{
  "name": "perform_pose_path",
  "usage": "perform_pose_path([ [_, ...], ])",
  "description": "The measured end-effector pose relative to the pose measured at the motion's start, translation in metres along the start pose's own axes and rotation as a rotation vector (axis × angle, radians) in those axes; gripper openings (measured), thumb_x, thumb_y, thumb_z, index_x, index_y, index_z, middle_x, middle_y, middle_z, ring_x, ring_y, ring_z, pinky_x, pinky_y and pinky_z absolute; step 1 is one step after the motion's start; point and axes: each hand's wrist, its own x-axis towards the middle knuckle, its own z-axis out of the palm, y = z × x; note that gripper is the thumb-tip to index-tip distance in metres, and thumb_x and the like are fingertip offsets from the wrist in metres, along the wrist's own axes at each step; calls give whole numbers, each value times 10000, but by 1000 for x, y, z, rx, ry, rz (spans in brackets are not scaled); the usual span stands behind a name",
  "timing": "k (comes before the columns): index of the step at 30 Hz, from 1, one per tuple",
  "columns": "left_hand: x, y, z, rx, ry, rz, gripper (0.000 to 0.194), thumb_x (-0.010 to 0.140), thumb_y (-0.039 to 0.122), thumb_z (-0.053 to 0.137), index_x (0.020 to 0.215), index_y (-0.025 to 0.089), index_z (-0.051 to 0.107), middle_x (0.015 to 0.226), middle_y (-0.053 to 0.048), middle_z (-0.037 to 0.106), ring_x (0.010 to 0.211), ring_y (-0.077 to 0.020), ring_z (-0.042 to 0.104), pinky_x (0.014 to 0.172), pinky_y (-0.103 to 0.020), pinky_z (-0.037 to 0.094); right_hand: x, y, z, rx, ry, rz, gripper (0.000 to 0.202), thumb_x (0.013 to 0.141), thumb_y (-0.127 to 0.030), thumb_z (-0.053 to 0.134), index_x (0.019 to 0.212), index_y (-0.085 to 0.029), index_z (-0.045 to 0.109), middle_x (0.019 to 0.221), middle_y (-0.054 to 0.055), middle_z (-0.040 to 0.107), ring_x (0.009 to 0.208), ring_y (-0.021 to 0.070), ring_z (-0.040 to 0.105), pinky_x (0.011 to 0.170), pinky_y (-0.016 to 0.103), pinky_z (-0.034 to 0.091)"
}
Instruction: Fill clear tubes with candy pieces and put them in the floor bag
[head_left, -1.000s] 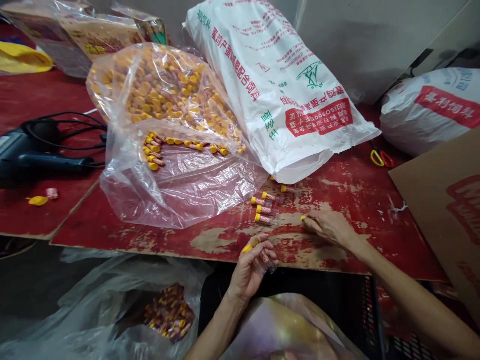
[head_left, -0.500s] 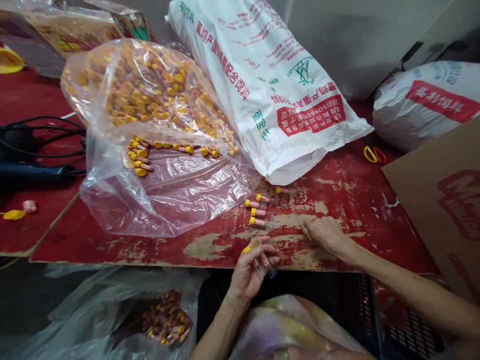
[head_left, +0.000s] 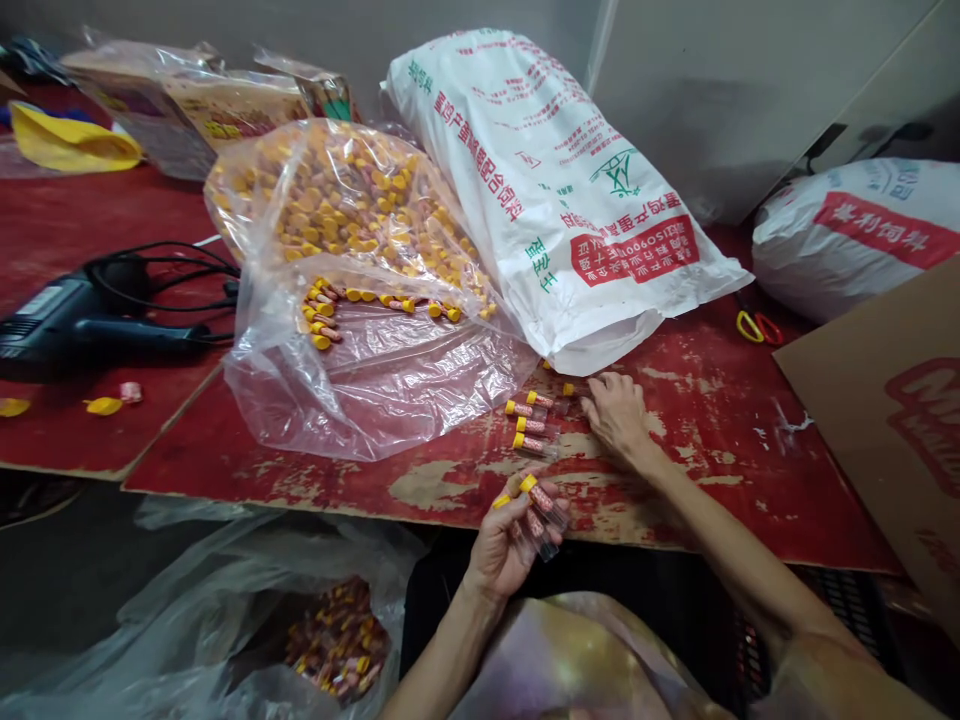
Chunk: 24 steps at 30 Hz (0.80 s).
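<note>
In my left hand (head_left: 499, 545), closed near the table's front edge, are several clear tubes (head_left: 546, 500) with yellow caps and pink-and-white contents. Their capped ends point up and to the left. My right hand (head_left: 619, 415) is over the table with its fingers apart, at the clear end of another yellow-capped tube (head_left: 568, 389). Whether the fingertips touch that tube is hard to see. Between the two hands, several more tubes (head_left: 534, 426) lie on the worn red tabletop (head_left: 450, 500), caps to the left.
A large clear bag (head_left: 315, 400) of capped tubes lies left of a printed white sack (head_left: 555, 200). Farther left is a dark heat gun (head_left: 127, 325) with its cord. Scissors (head_left: 757, 327) and a cardboard box (head_left: 885, 400) are at right. Below the table edge, another bag (head_left: 225, 570) holds tubes.
My right hand has moved forward and left to the tube near the white sack. A tube in my left hand now shows more plainly, cap up. The view has shifted left.
</note>
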Motion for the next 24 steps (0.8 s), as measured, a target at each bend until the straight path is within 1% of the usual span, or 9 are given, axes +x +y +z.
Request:
perform_pose_path([
  [2,-1,-2,0,6,4,6,337,741,176,686,1063,149,590,869,-66,683,796,-246,688,529,-292,563,12,8,6,-99,-93,-18,212,896,-289,507,1006,-134,602,1169,155,557,1014,282,471,800,354,328],
  [4,-2,-2,-1,8,14,2,313,746,182,685,1044,143,595,826,-49,672,720,-208,678,544,-295,566,10,12,4,-84,-163,-43,212,918,-288,473,993,-127,589,1121,151,580,978,254,502,766,319,323],
  [8,-2,0,-1,15,-10,-10,334,760,178,665,1082,150,583,789,-40,654,690,-181,665,583,-288,563,-15,29,-25,51,-396,-82,292,972,-371,348,974,-182,571,827,54,634,709,164,542,607,260,266],
  [11,-1,1,0,13,-46,-8,423,771,164,650,1180,183,543,818,-37,651,733,-194,673,613,-302,566,-31,43,-46,-35,-573,-131,326,954,-399,353,857,-193,586,747,47,630,631,149,528,562,263,202],
  [13,0,0,1,10,-58,-7,485,780,155,640,1243,210,508,883,-45,659,759,-202,679,624,-312,568,-39,45,-49,-111,-664,-150,306,937,-364,380,799,-182,584,690,51,620,595,144,515,549,273,173],
  [15,0,0,2,10,-61,-10,525,788,153,633,1285,224,478,948,-61,666,790,-216,684,635,-326,572,-44,41,-45,-121,-681,-189,286,934,-316,377,786,-170,574,664,56,614,586,141,514,546,286,166],
  [18,2,0,2,8,-57,-11,576,799,150,622,1335,241,434,955,-64,670,835,-237,686,668,-357,577,-47,27,-36,-90,-637,-224,260,931,-268,373,792,-156,562,708,74,631,619,145,548,549,302,164],
  [21,5,0,4,5,-47,-5,631,800,150,624,1374,268,390,924,-47,671,852,-238,686,697,-371,575,-45,18,-33,-121,-673,-152,258,931,-289,389,831,-154,585,769,97,661,669,166,595,537,292,175],
  [24,9,-1,8,12,-34,-11,658,789,156,640,1384,269,381,908,-39,672,841,-233,688,719,-385,572,-44,20,-33,-148,-678,-83,279,936,-326,400,874,-153,611,818,119,683,702,180,621,538,261,232],
])
